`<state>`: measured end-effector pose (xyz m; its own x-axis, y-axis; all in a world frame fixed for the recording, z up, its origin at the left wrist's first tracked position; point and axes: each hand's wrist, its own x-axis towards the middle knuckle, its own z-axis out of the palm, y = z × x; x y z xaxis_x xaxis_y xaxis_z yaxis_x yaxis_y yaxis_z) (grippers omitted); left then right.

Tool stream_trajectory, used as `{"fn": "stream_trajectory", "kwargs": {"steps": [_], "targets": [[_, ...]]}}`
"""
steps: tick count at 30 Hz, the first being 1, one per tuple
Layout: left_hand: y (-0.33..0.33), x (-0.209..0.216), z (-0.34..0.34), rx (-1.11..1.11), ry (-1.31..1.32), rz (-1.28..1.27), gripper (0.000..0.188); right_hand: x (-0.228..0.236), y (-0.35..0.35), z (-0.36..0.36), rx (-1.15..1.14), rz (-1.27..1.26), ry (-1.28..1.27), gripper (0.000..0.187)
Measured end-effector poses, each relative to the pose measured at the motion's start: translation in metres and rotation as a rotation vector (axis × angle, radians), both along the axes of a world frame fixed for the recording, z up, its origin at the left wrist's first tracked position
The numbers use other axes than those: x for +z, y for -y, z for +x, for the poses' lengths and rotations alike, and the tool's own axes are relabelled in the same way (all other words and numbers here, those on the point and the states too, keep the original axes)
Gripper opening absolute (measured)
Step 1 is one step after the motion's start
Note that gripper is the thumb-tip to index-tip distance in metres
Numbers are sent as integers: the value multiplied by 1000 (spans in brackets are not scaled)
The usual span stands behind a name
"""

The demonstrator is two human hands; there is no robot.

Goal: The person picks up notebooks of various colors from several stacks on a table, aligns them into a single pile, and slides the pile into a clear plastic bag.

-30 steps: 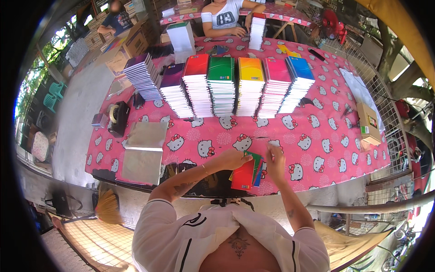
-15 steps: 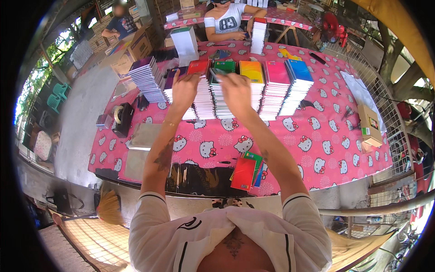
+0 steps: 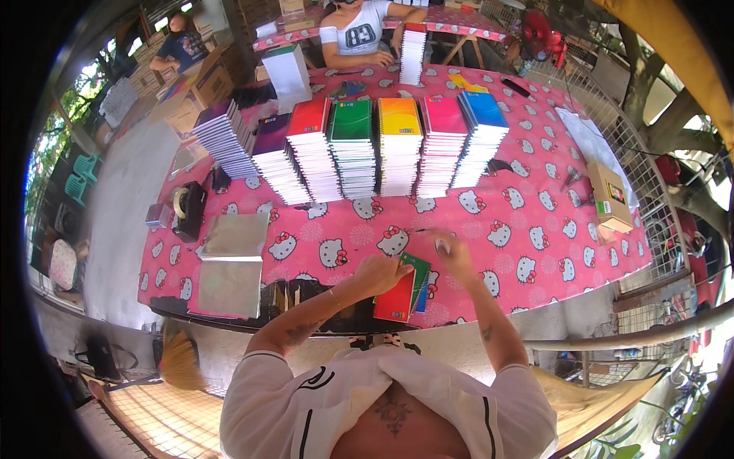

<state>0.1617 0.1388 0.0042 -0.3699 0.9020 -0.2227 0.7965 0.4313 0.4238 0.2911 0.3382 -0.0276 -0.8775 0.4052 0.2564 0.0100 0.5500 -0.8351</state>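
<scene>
Several thin covers, red [image 3: 394, 297], green [image 3: 419, 268] and blue [image 3: 422, 300], lie fanned near the table's front edge. My left hand [image 3: 380, 274] is closed at their upper left corner, its fingertips on the red and green ones. Just right of them, above the cloth, my right hand [image 3: 456, 256] is pinched around a thin, dark, pen-like item [image 3: 419, 229], too blurred to name. Beyond my hands stand tall piles of spiral notebooks: purple [image 3: 273, 128], red [image 3: 309, 117], green [image 3: 351, 120], yellow [image 3: 400, 117], pink [image 3: 444, 116] and blue [image 3: 483, 109].
A pink patterned cloth [image 3: 329, 229] covers the table. At left are a tape dispenser [image 3: 188, 210], grey boards [image 3: 231, 287] and another notebook pile [image 3: 222, 141]. A cardboard box [image 3: 609, 195] sits at right. A person [image 3: 359, 34] sits across the table; another [image 3: 180, 46] is far left.
Both hands have come back from the tops of the notebook piles to the fanned covers near me. The red and green piles are now uncovered. My view has shifted slightly.
</scene>
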Motion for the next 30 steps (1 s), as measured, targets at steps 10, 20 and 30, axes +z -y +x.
{"fn": "stream_trajectory", "kwargs": {"steps": [10,20,30], "targets": [[42,80,-215,603,-934,662,59,148,-179,-64,-583,1081,-14,37],[106,121,-202,566,-1086,616,32,77,-57,16,-507,682,-158,78],[72,194,-56,70,439,570,29,137,-120,-61,-354,-798,-703,54]]}}
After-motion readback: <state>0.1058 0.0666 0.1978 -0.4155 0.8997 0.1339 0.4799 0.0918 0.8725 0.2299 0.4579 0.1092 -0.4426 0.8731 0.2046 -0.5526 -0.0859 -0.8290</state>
